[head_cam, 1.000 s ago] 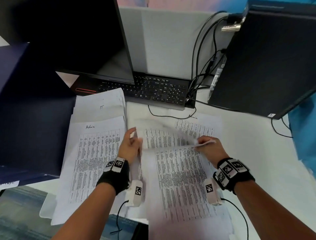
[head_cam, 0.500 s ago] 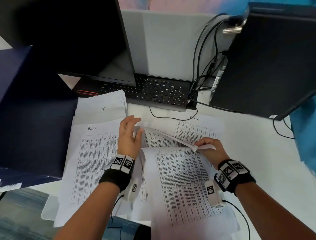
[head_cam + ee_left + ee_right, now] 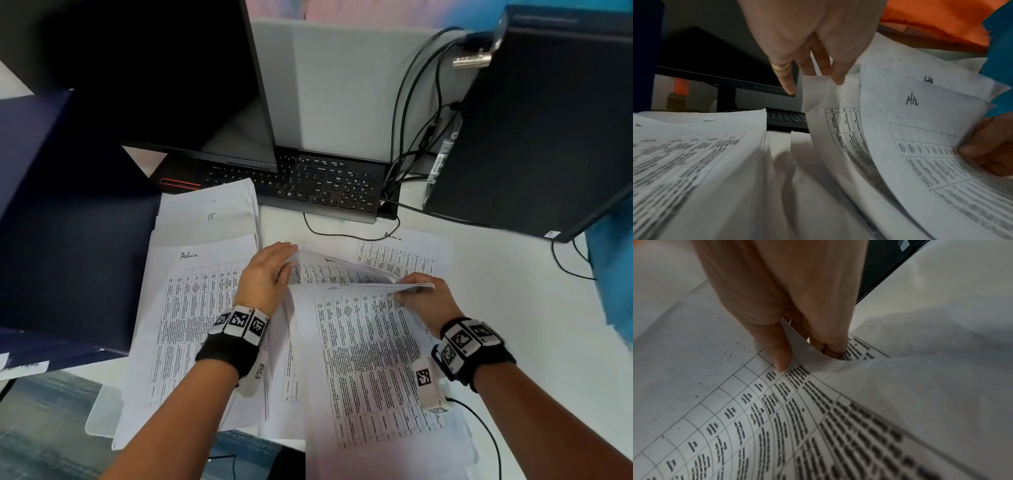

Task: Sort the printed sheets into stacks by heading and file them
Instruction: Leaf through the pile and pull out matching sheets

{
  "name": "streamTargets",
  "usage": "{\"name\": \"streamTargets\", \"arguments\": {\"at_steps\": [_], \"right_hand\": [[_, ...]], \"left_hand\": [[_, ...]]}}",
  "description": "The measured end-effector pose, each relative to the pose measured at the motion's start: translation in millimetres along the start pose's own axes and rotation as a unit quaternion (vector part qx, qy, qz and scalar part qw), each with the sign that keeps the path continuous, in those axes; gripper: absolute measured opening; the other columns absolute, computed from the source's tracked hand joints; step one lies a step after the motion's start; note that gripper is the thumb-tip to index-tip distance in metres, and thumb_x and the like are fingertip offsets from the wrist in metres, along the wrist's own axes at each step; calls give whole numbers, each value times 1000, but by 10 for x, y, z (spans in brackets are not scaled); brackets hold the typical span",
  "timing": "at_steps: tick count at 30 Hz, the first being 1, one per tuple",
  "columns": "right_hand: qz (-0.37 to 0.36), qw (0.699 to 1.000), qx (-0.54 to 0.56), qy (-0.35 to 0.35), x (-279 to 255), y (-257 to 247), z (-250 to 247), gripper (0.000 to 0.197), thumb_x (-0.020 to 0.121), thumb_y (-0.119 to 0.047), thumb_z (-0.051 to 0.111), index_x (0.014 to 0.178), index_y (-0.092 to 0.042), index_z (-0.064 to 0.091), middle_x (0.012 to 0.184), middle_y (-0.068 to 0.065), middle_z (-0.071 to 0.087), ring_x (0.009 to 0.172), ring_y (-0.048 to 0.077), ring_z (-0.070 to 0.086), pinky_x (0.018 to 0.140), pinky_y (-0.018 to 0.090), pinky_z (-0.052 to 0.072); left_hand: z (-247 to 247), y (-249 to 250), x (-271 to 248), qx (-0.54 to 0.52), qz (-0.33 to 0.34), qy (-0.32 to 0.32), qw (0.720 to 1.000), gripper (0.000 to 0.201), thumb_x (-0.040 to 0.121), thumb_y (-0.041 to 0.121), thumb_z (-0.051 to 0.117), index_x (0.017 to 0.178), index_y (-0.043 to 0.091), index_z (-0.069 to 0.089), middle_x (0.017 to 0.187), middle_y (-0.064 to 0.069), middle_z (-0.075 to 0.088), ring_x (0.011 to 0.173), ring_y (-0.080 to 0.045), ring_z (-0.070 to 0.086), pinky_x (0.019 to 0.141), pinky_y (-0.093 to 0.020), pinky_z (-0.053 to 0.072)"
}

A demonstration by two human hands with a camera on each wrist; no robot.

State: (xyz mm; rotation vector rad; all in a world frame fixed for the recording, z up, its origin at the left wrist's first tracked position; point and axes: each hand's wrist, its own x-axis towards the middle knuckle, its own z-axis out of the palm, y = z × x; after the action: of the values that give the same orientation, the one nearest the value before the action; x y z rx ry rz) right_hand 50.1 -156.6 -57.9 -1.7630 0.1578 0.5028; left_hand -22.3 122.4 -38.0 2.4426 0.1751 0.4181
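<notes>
Printed table sheets cover the desk. A stack headed "Admin" (image 3: pixel 202 308) lies at the left, with an "IT" stack (image 3: pixel 209 216) behind it. In the middle lies the unsorted pile (image 3: pixel 363 359). My right hand (image 3: pixel 423 296) pinches the right edge of a few lifted sheets (image 3: pixel 346 274), thumb on top (image 3: pixel 780 356). In the left wrist view those lifted sheets (image 3: pixel 920 129) read "Hh". My left hand (image 3: pixel 270 270) has straight fingers, and its fingertips (image 3: pixel 836 79) touch the top left corner of a lifted sheet. Another "Admin" sheet (image 3: pixel 400 253) lies behind.
A black keyboard (image 3: pixel 308 185) and a monitor (image 3: pixel 154 75) stand behind the papers. A dark computer tower (image 3: pixel 537 130) with cables is at the right. A dark blue folder (image 3: pixel 61 222) lies at the left. Bare white desk (image 3: pixel 534 308) shows to the right.
My left hand has moved forward and up from the pile's left edge to the lifted sheets' far corner. The right hand keeps its pinch on the lifted sheets, which now sit lower.
</notes>
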Motion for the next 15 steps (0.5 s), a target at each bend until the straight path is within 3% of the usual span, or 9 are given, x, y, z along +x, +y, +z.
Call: {"name": "streamTargets", "arguments": {"at_steps": [3,9,12,15], "right_hand": [[-5,1000,-11,5,2,3,-6,19,77,13,66,74,-6,66,70,7,64,66,14,58,59,15,48],[-8,1000,-10,5,-34,-14,-4,16,77,13,65,76,-3,65,70,9,62,65,14,56,53,8,46],[-11,1000,-17,4,-62,-28,-14,16,78,12,65,77,-4,65,72,8,62,67,15,56,52,7,45],[-4,1000,-2,4,-90,-55,-13,20,80,12,63,93,-2,66,78,3,65,72,10,59,54,6,47]], "left_hand": [[13,0,-7,18,6,-10,1000,30,85,-1,64,114,9,68,119,-15,65,119,-29,57,104,-32,37],[-28,10,-17,35,20,-4,999,21,79,-1,70,98,8,73,108,-11,70,112,-29,61,102,-33,36],[-58,51,-22,76,19,-17,997,22,77,0,71,95,13,73,102,-6,71,109,-28,58,89,-23,21],[-70,31,-28,89,39,-38,995,34,68,-9,69,90,17,74,95,-3,72,103,-28,61,82,-22,18]]}}
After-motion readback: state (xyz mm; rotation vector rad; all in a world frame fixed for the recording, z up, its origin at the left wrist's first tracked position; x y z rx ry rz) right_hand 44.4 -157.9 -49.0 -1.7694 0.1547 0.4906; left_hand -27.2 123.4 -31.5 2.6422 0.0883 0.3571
